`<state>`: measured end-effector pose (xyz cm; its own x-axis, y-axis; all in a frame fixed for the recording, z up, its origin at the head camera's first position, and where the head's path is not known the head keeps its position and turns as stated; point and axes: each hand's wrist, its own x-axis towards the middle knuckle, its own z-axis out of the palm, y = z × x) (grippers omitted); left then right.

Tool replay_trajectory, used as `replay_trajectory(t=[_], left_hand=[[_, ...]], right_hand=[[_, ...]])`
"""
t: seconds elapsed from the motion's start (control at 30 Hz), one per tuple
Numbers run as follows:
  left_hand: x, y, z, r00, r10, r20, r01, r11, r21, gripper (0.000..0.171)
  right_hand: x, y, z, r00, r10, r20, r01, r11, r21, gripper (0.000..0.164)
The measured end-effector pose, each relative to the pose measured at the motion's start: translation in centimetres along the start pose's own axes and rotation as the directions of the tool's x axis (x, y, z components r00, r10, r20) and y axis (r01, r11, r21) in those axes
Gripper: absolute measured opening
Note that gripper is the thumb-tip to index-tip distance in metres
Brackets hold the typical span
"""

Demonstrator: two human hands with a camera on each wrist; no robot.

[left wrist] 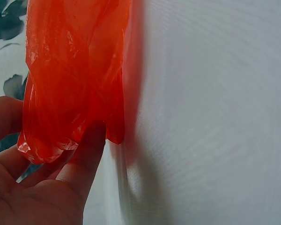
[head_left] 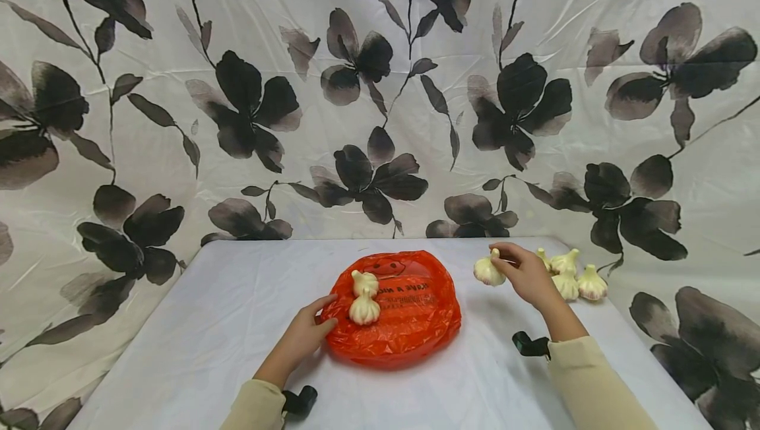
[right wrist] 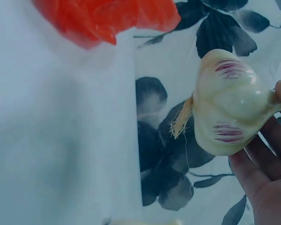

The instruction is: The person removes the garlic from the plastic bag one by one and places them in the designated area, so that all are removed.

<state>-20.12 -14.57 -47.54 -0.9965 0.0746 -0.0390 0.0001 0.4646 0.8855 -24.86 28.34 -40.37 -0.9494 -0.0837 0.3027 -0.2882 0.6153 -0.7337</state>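
A red plastic bag (head_left: 410,324) with a printed face and lettering lies on the table. Two garlic bulbs (head_left: 365,310) rest against each other on its left part. My left hand (head_left: 305,331) grips the bag's left edge; up close in the left wrist view, the fingers (left wrist: 86,159) and thumb are on either side of the crumpled red plastic (left wrist: 77,79). To the right of the bag, my right hand (head_left: 527,273) pinches a garlic bulb (head_left: 489,272) by its stem, raised over the table. Purple streaks and a tuft of roots show on this bulb (right wrist: 229,103) in the right wrist view.
Several more garlic bulbs (head_left: 592,283) are grouped at the table's right edge, just beyond my right hand. The table (head_left: 237,311) has a white cover, and a floral-patterned cloth (head_left: 368,87) hangs behind it and at the sides.
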Motion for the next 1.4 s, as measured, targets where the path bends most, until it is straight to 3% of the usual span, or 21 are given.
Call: replay_trajectory(t=[0.5, 0.87, 1.4], left_hand=[[-0.2, 0.1, 0.0, 1.0, -0.016, -0.001, 0.016, 1.0, 0.011, 0.053], [0.0, -0.1, 0.0, 1.0, 0.0, -0.005, 0.0, 1.0, 0.009, 0.053], [0.1, -0.1, 0.0, 1.0, -0.019, 0.0, 0.019, 1.0, 0.02, 0.053]], right_hand=[[-1.7, 2.5, -2.5, 0.997, 0.079, -0.022, -0.08, 0.996, -0.049, 0.043], [-3.1, 4.0, -4.5, 0.994, 0.083, -0.071, -0.091, 0.989, -0.113, 0.044], [-5.2, 6.1, -6.9, 0.974, 0.204, -0.096, -0.215, 0.969, -0.12, 0.053]])
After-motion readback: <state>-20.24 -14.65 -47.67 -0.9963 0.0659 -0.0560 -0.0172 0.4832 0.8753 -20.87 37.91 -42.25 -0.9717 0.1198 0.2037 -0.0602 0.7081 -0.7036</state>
